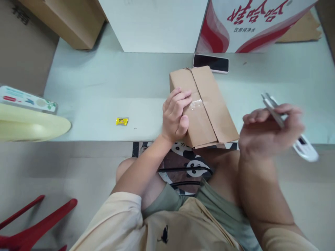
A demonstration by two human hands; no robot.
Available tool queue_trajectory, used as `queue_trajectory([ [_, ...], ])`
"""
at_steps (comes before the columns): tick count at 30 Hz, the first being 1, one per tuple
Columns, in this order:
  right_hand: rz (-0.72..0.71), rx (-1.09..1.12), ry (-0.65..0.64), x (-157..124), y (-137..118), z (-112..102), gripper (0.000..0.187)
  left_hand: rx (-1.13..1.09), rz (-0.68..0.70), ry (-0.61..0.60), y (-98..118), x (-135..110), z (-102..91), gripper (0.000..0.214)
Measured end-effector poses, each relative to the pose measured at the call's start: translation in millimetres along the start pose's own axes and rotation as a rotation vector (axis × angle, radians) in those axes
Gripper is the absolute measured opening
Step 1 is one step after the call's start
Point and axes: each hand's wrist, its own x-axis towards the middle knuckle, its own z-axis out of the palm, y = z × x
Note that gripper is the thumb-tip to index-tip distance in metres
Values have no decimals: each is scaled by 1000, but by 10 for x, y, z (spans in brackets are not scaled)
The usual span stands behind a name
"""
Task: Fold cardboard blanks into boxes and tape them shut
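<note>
A small brown cardboard box (213,101) lies at the table's front edge, its near end jutting past it. A seam runs along its top, with clear tape (196,104) across part of it. My left hand (176,113) grips the box's left side, fingers curled over onto the top. Off to the right, raised and apart from the box, my right hand (270,130) is closed around a white utility knife (305,148). Its metal end points up and away from me, and motion blurs the tip.
A phone (211,63) lies just behind the box. Large white cartons (162,24) stand at the back. A yellow wrapped candy (121,121) sits to the left, with a pale yellow object (34,122) farther left. Red chair legs (47,216) show on the floor.
</note>
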Motion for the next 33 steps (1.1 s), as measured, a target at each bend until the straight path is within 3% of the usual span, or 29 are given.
queue_trajectory([
  [3,-236,-192,-185,-244,-288,165,28,19,2,17,67,-26,18,69],
  [6,-216,-486,-368,-374,-406,251,33,30,-11,16,133,-46,26,63],
  [10,-239,-748,-563,-361,-336,234,29,41,11,12,150,-57,42,62],
  [16,-524,-905,-561,-307,-228,184,26,232,35,-44,32,-73,105,65],
  [21,-484,-863,-590,-321,-258,205,29,184,73,-13,19,-60,103,61],
  [25,-457,-867,-587,-328,-242,167,33,90,198,118,27,-36,92,52],
  [33,-538,-958,-626,-321,-272,196,26,50,166,170,79,-11,104,49],
])
